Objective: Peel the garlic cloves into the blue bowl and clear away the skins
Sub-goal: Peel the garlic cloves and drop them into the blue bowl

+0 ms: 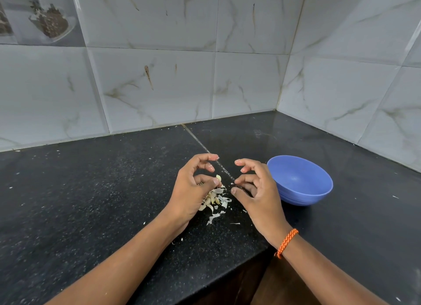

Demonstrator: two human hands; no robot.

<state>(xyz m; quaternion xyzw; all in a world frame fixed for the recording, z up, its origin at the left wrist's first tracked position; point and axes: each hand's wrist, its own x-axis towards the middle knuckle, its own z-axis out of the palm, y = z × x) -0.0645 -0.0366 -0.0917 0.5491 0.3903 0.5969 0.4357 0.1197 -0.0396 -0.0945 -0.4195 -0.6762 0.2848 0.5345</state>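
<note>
Taking the round blue plastic bowl (299,180) as the landmark and reading from the left: well to the left of the bowl, the left hand (193,190) is hovering over the speckled black stone counter (91,202), pinching a small pale garlic clove (218,178) between thumb and a curled finger, its other fingers arched above it. Just below that hand, still left of the bowl, a loose heap of cream cloves and thin white papery skins (215,200) is lying on the counter, with a few stray flakes trailing towards the near edge. Between the heap and the bowl, the right hand (255,190), wearing an orange braided wristband (287,242), is hanging with fingers curled; its thumb and forefinger are nearly meeting, but whether they are nipping a shred of skin I cannot tell. The bowl is sitting upright on the counter, and what shows of its inside looks bare.

The clove is probably light, firm and a little slick once bared, so it is best taken by its blunt ends. The skins are likely feather-light, brittle and prone to drifting; sweeping them together with a flat hand should suit better than picking at them.
</note>
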